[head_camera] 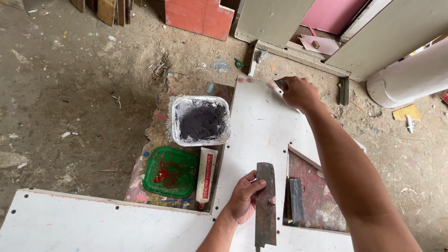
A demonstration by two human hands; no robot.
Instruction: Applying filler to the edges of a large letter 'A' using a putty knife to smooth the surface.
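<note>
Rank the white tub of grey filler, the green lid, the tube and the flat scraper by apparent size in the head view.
1. White tub and green lid: look alike, unranked.
2. Flat scraper, though nearer the camera.
3. Tube.

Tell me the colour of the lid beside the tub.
Green lid, smeared with red; head view.
</note>
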